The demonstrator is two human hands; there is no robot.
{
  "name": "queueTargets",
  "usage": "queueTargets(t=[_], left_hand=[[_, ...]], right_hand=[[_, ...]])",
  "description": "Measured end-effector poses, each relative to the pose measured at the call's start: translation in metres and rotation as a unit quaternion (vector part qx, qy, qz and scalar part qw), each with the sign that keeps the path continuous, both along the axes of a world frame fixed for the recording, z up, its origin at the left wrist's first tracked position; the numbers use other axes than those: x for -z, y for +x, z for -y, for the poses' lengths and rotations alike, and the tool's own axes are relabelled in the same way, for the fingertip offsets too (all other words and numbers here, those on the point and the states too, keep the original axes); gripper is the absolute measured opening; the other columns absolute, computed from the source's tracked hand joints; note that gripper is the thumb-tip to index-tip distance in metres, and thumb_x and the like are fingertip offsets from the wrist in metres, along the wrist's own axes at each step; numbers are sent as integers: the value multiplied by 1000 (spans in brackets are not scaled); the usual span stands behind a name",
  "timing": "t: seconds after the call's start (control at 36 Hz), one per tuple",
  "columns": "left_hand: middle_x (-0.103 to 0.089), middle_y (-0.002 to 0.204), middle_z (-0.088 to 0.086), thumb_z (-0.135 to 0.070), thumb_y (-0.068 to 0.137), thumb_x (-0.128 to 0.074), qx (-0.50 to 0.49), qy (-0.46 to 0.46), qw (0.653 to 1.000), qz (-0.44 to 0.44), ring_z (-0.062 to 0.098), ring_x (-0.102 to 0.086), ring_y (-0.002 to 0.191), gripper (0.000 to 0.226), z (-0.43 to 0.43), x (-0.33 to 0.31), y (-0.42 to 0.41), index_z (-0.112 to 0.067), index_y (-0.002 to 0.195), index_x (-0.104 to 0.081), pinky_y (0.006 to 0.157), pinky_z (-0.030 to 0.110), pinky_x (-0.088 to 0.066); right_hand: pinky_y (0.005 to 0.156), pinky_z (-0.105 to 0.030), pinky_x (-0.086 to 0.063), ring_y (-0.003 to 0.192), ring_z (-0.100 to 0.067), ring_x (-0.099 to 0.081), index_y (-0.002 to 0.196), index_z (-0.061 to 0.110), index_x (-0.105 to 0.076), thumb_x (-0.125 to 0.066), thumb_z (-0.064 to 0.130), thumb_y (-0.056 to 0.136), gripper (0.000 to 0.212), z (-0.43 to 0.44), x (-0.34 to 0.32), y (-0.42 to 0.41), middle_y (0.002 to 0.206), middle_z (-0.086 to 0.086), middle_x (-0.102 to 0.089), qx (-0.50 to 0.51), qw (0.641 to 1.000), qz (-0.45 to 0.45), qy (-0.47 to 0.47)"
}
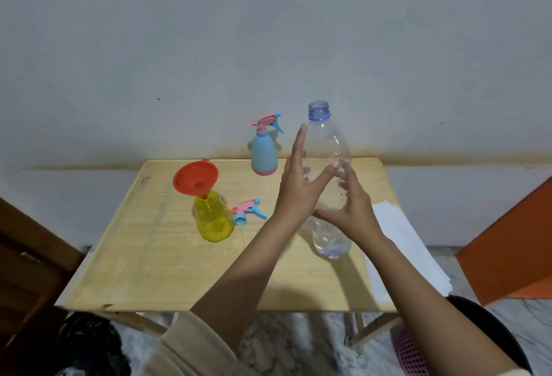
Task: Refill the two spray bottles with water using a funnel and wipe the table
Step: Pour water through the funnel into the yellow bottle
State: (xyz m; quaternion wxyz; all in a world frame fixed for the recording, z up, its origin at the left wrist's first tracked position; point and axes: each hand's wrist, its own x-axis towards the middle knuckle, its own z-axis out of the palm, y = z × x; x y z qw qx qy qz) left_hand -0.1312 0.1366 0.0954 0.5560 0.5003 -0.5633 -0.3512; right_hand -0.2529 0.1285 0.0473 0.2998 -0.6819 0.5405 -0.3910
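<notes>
right hand [349, 211] curls round the middle of the tall clear plastic water bottle [327, 139], holding it upright. left hand [298, 184] is wide and straight-fingered, thumb laid against the bottle's near side, gripping nothing. the bottle is uncapped and shows only a shallow pool of water at its base; whether that base rests on the pale wooden worktop [164, 271] or hangs just above it cannot be told. left of the hands stands the translucent yellow plastic spray bottle [213, 220], with an orange plastic funnel [195, 177] seated in its neck and leaning left. a detached pink-and-blue trigger head [248, 211] lies just beside it. the light-blue spray bottle with pink base [263, 151] stands near the far edge, its sprayer top [265, 121] on. white paper sheets [400, 241] lie at the right edge.

risks, as judged: a hard squeeze may buckle the thin wall; a fast pour into the leaning funnel could tip it or topple the yellow bottle, wetting the worktop; the little water visible may not fill both bottles.
</notes>
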Motion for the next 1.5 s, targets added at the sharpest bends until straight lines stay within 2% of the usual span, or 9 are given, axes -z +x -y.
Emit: queueTargets(t=[0.25,0.47,0.72,0.81,0.89,1.08,1.33,1.42,1.5], left_hand=[[-23,128,-48,-50,77,-62,41,19,999,8,5,-29,137,71,19,2,-25,-67,132,-20,111,43,-33],[-27,132,-43,-53,75,-61,64,26,998,12,-11,-31,128,72,23,13,-33,-63,135,-21,110,31,-31],[-24,126,-53,-39,85,-58,75,31,996,36,0,-32,130,65,16,15,-34,-75,124,-19,113,43,-32],[-26,125,-50,-36,87,-59,76,33,996,38,2,-33,130,66,16,14,-33,-72,126,-20,112,44,-33],[-30,121,-38,-33,89,-61,70,27,996,49,-3,-39,121,66,16,15,-32,-64,132,-21,106,40,-39],[-35,121,-10,-27,90,-62,54,27,997,46,6,-43,113,65,11,11,-32,-43,142,-27,85,12,-37],[-41,134,1,-19,90,-62,37,23,999,16,12,-47,116,57,5,14,-30,-30,139,-36,85,11,-41],[-49,127,0,-16,91,-59,17,24,999,18,9,-51,109,43,0,21,-21,-27,131,-46,94,27,-47],[-53,116,-2,-15,91,-59,-14,26,999,45,8,-51,106,35,-9,33,-4,-21,125,-53,92,26,-44]], right_hand=[[100,-30,-40,128,-19,-44,143,16,-24,-86,28,63,102,20,6,-12,140,4,-40,40,998,42,-4],[96,-24,-39,124,-12,-42,140,13,-24,-86,22,62,100,25,14,-19,135,2,-41,53,997,53,10],[81,7,-28,115,-4,-42,137,14,-28,-83,17,67,89,26,16,-36,125,11,-41,16,998,49,18],[85,3,-29,118,-7,-42,138,13,-31,-83,15,68,87,25,15,-38,125,12,-41,21,998,48,19],[95,-15,-31,124,-7,-38,142,16,-30,-84,22,67,92,22,16,-39,137,0,-38,36,999,32,23],[94,-31,-45,117,-20,-48,134,16,-38,-86,28,63,87,16,11,-39,128,-4,-39,87,996,9,25],[90,-32,-47,105,-18,-52,120,10,-49,-81,17,69,61,-4,12,-34,117,-1,-46,143,988,49,-11],[89,-32,-50,101,-15,-54,111,11,-54,-75,9,75,42,-17,12,-28,108,2,-51,176,979,97,-28],[82,-27,-52,97,-15,-57,103,12,-57,-69,3,78,29,-32,14,-16,102,-1,-57,181,973,128,-56]])
